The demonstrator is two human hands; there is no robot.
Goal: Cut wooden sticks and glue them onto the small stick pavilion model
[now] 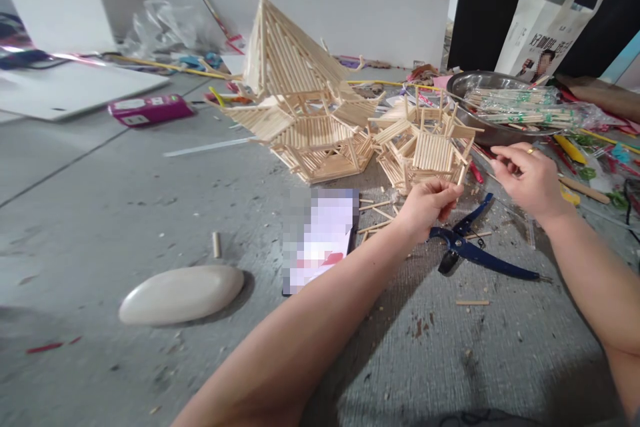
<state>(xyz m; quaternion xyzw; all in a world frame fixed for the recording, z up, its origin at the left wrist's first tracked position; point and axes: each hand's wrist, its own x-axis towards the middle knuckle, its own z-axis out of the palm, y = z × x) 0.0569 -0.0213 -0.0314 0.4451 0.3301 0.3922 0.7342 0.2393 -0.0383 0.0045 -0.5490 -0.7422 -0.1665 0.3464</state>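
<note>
"Okay, left hand (433,203)?"
"Pinching the small, pale, many-sided wooden-stick model (434,151) at its near right edge; it's sitting on the grey floor (125,213)."
"Right hand (530,177)?"
"Hovering just beside, fingers curled nearly together (can't tell whether it's holding anything)."

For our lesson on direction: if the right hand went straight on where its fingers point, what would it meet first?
Probably the small stick model, whose right side lies just beyond the fingertips of the right hand, though depth is unclear.
</note>
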